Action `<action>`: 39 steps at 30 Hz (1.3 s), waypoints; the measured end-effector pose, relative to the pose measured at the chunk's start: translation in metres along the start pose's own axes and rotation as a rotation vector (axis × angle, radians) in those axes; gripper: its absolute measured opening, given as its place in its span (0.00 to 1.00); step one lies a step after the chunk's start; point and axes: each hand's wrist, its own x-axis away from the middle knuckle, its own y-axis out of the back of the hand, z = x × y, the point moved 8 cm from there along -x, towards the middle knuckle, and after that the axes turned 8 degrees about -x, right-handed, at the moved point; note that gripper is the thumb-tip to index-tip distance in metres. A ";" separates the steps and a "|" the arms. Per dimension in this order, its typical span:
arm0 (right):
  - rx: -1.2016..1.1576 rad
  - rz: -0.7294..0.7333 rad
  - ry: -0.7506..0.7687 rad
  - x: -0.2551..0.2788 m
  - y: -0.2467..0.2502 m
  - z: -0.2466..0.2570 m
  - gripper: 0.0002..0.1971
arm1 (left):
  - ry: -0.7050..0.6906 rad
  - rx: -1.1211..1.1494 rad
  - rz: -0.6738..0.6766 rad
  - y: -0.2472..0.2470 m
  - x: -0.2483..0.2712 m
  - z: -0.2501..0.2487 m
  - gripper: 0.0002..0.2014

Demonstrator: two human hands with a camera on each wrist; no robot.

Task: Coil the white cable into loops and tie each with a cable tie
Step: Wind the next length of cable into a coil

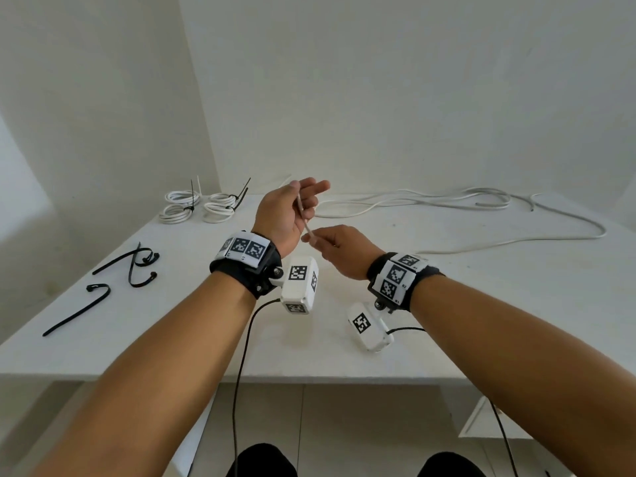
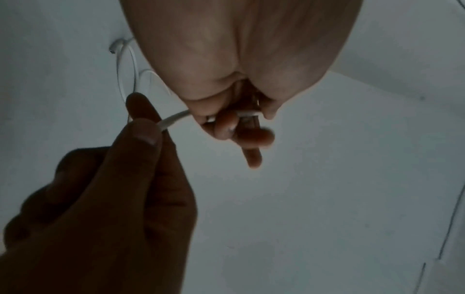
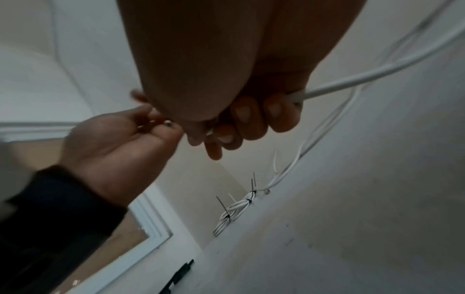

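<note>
The white cable (image 1: 447, 201) sprawls loose over the back right of the white table (image 1: 192, 339). One stretch of it (image 1: 303, 215) is lifted above the table's middle. My left hand (image 1: 303, 197) is raised with the palm turned toward me and holds the cable's upper part between thumb and fingers (image 2: 234, 125). Just below, my right hand (image 1: 315, 237) pinches the same stretch (image 2: 173, 119) with thumb and fingertips (image 3: 239, 123). From the right hand the cable (image 3: 352, 79) runs off to the right. Loose black cable ties (image 1: 137, 263) lie at the table's left.
Several tied white coils (image 1: 199, 204) sit at the back left by the wall, also seen as coils (image 3: 239, 206) in the right wrist view. Another black tie (image 1: 79, 308) lies near the left edge. Walls close the back and left. The front edge (image 1: 309, 376) is near my forearms.
</note>
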 end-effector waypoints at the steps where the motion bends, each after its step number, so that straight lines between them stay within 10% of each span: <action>1: 0.052 0.020 0.018 0.002 0.000 0.006 0.19 | -0.025 -0.066 -0.030 0.002 0.001 0.001 0.14; 15: 0.184 0.116 0.144 0.018 0.042 0.044 0.05 | -0.137 -1.142 0.234 -0.023 0.033 0.005 0.18; 30: -0.115 -0.108 0.173 0.016 0.100 0.049 0.05 | 0.172 -0.544 0.477 -0.035 0.048 0.018 0.18; 39: -0.726 -0.183 0.163 0.004 0.087 0.026 0.06 | 0.034 -0.159 0.463 -0.049 0.058 -0.015 0.11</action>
